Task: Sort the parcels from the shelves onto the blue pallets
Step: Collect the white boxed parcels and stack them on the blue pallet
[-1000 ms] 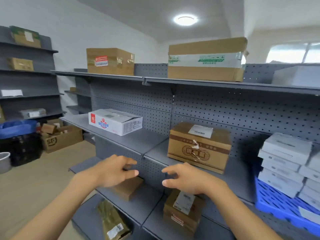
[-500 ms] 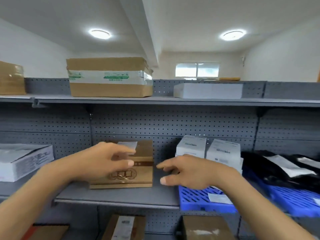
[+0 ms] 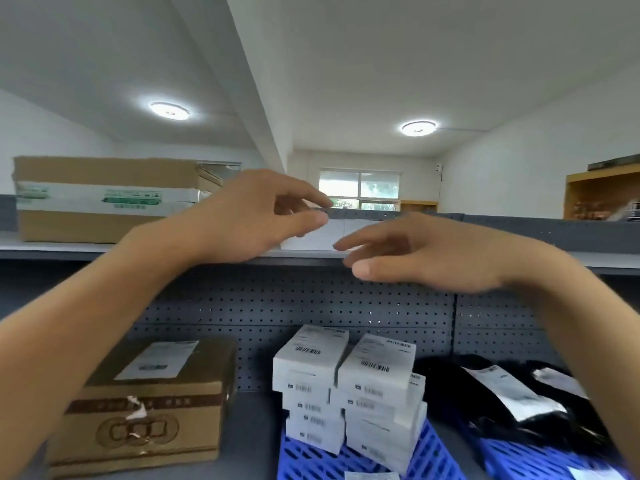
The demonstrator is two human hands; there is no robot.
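Both hands raised at the top shelf, nothing grasped. Left hand (image 3: pixel 256 216) and right hand (image 3: pixel 415 252), fingers loosely spread, flank a white parcel (image 3: pixel 332 233), mostly hidden behind them; contact unclear. Below: white boxes (image 3: pixel 349 386) stacked on a blue pallet (image 3: pixel 349 459), black bags (image 3: pixel 512 400) on another. Brown box (image 3: pixel 145 403) and taped carton (image 3: pixel 104 199) remain shelved.

white box (image 3: pixel 341 234): flat, lying on the top shelf (image 3: pixel 606 259), right of the big carton; partly hidden behind both hands
big carton (image 3: pixel 104 199): brown with a white and green band; on the top shelf, far left
brown box (image 3: pixel 145 407): paper label on top, torn tape in front; middle shelf, left of the pallet
small white boxes (image 3: pixel 349 386): barcoded; stacked in two columns on the blue pallet (image 3: pixel 433 455)
black bags (image 3: pixel 512 403): white labels; on a second blue pallet (image 3: pixel 540 460), right of the stack
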